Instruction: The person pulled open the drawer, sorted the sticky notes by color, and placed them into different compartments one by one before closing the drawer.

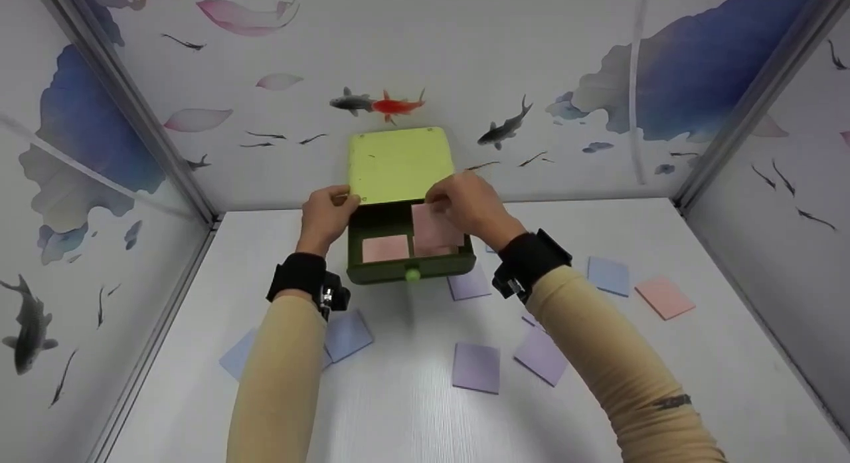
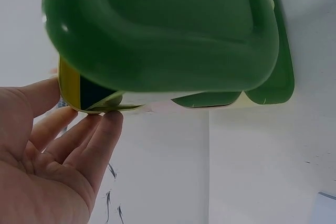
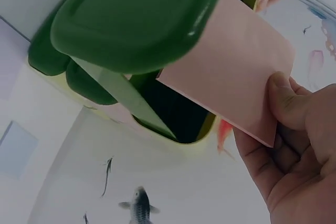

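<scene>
A small drawer box with a lime-green top (image 1: 402,165) stands against the back wall. Its dark green upper drawer (image 1: 378,275), with a round knob (image 1: 413,275), is pulled out. Inside, a divider separates two compartments; a pink card (image 1: 385,248) lies in the left one, and more pink shows in the right. My left hand (image 1: 325,217) holds the box's front left top corner, its fingers along the side in the left wrist view. My right hand (image 1: 473,207) pinches a square pink card (image 3: 236,61) by one edge, tilted over the right compartment.
Purple cards (image 1: 476,368) lie on the white table (image 1: 412,416) in front of the box. Blue cards (image 1: 348,335) are at left, partly behind the left sleeve. Another blue card (image 1: 608,276) and a pink card (image 1: 665,297) lie at right. Printed panels surround the table.
</scene>
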Available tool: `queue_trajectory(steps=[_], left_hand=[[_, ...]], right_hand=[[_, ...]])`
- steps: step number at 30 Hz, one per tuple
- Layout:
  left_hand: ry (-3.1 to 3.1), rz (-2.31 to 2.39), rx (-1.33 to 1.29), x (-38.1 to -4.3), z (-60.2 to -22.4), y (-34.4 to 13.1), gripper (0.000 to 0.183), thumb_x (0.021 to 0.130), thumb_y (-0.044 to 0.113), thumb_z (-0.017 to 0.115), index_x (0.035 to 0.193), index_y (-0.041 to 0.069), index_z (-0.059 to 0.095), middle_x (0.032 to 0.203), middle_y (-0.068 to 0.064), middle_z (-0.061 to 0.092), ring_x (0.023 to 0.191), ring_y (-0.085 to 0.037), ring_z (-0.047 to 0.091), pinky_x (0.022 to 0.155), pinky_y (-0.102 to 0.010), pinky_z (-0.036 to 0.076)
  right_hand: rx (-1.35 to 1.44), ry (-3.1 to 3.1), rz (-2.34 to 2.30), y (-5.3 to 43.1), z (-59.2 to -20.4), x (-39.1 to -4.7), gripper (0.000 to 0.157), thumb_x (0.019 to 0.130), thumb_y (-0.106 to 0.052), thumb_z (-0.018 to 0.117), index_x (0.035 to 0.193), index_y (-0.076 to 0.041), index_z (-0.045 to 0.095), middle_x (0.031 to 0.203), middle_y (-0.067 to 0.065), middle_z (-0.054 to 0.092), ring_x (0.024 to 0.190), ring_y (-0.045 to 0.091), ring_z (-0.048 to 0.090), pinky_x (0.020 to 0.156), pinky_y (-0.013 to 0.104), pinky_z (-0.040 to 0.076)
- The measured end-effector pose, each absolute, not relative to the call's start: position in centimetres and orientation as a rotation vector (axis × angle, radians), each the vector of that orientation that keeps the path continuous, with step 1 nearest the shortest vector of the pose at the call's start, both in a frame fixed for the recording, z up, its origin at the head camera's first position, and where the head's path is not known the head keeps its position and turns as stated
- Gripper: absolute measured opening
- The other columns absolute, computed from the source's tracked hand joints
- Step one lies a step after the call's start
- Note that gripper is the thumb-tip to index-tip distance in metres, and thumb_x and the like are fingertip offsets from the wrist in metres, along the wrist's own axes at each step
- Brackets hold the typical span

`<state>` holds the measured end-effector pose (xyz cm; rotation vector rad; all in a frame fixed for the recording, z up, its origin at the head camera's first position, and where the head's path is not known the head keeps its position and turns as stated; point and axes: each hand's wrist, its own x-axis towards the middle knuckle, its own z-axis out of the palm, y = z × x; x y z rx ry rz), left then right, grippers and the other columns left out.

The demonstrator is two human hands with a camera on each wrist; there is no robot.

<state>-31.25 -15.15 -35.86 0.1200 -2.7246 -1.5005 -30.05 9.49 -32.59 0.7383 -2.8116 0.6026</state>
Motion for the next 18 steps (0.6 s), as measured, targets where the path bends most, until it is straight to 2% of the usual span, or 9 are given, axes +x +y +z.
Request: queue_trajectory(steps=[12, 18], left_hand=[[-2.722, -1.487, 0.112, -31.4, -36.2, -15.2, 0.047, 0.098, 0.028, 0.057, 0.140, 0.006, 0.052, 0.136, -0.016, 0.059, 0.127, -0.028, 0.055, 0.105, -0.042, 0.045], [-2.714, -1.506, 0.121, -31.5, -36.2, -15.3, 0.049, 0.097, 0.028, 0.058, 0.140, 0.006, 0.052, 0.135, -0.016, 0.060, 0.126, -0.028, 0.056, 0.105, -0.041, 0.046]], right_hand=[[0.865, -2.893, 0.571, 9.4, -35.5, -30.7, 0.015, 0.089, -0.001, 0.065, 0.096, -0.008, 0.077, 0.095, 0.006, 0.075, 0.093, 0.023, 0.068, 0.085, 0.039, 0.055], [0.814, -2.922, 0.543, 9.4, -36.2, -31.0, 0.015, 0.091, -0.005, 0.066, 0.100, -0.008, 0.077, 0.100, 0.007, 0.074, 0.099, 0.024, 0.068, 0.090, 0.040, 0.054]])
